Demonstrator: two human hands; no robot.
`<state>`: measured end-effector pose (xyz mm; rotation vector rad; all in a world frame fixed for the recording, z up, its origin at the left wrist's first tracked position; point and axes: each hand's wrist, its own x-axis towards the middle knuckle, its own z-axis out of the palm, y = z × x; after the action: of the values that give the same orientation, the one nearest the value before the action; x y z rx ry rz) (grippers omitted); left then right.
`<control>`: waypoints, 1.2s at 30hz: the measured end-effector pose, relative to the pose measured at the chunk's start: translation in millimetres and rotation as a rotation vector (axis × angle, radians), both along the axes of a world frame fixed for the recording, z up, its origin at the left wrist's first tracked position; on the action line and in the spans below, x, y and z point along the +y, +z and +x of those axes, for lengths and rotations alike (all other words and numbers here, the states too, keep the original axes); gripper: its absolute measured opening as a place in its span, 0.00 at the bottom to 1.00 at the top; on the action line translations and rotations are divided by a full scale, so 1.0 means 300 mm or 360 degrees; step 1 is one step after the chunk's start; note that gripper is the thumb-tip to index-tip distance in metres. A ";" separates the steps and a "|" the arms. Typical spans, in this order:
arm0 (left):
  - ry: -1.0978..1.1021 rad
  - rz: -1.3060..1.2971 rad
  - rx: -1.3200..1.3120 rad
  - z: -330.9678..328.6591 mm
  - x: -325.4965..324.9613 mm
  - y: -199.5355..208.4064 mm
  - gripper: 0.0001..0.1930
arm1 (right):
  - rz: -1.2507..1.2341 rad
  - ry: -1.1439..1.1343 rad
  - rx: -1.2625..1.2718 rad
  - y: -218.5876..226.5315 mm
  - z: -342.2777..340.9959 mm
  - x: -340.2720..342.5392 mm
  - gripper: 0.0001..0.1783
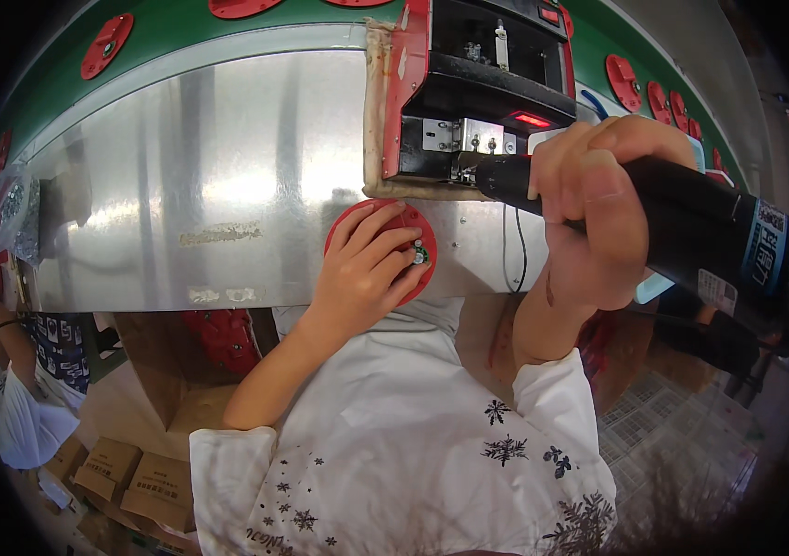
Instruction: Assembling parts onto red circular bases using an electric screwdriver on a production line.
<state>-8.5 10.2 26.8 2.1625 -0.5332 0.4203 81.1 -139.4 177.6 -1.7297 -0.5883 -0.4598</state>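
Note:
A red round plastic part [334, 243] lies on the metal bench by its near edge. My left hand [367, 269] holds it there, fingers bent over its face. Beside the fingertips, a small green circuit board [420, 252] shows in it; my hand hides much of the rest. Raised at the right, my right hand [598, 204] is wrapped round a black electric screwdriver [691, 208]. The screwdriver points left, its tip at the metal pick-up plate [483, 136] on the front of a black and red screw feeder [487, 79]. Whether a screw is on the tip is too small to tell.
Beyond the metal bench [153, 176], several red round parts [107, 46] sit along a green strip [158, 37]. A clear bag of small metal pieces [19, 213] lies at far left. Cardboard boxes [158, 486] stand low at left, near another person's arm [5, 334].

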 end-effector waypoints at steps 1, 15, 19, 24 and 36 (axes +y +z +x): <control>0.0004 -0.0001 0.0002 0.001 -0.001 -0.001 0.09 | -0.0014 -0.0017 -0.0051 -0.004 0.006 0.005 0.06; 0.0057 0.0013 0.0017 -0.014 0.005 0.005 0.06 | 0.0608 0.0505 0.0665 0.003 0.102 -0.038 0.07; -0.0012 -0.0023 0.0058 -0.008 0.021 0.005 0.07 | 0.0835 0.0700 0.0712 -0.084 -0.041 -0.093 0.08; -0.0093 -0.0108 0.0109 -0.012 0.035 -0.014 0.14 | 0.0961 0.0532 0.0750 -0.135 -0.198 -0.095 0.09; -0.0082 -0.0119 0.0107 -0.008 0.025 -0.014 0.15 | 0.0804 0.0487 0.0736 -0.199 -0.195 -0.082 0.08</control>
<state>-10.9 17.7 22.8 2.0791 -0.5265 0.3334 22.6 -163.9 118.0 -1.1778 -0.3502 0.0203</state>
